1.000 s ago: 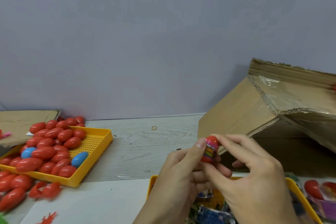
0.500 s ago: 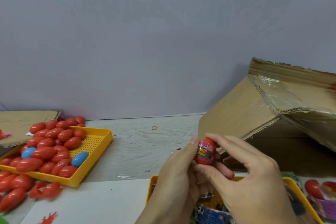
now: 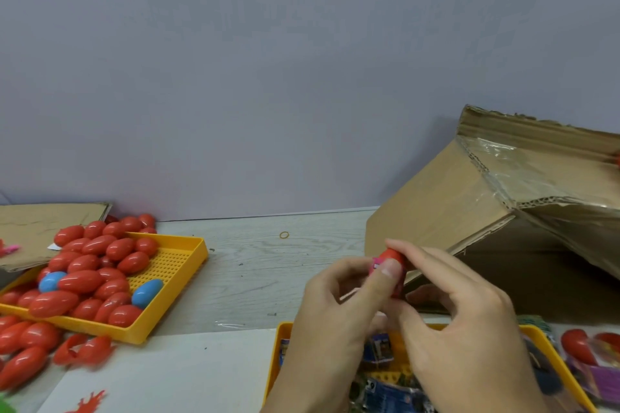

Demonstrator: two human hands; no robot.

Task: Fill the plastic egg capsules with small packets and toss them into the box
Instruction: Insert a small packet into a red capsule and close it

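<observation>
Both hands pinch red egg capsule [image 3: 391,261], left hand [image 3: 330,318] thumb pressing, right hand [image 3: 469,329] steadying, likely snapping it closed; box [image 3: 446,204] far right.

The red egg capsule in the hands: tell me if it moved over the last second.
Barely: the red egg capsule sits slightly lower against the cardboard box corner, turned between the fingers.

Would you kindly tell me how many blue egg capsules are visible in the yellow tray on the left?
2: one blue capsule at the tray's left among red ones, another near its front right. More may be buried under the pile.
</observation>
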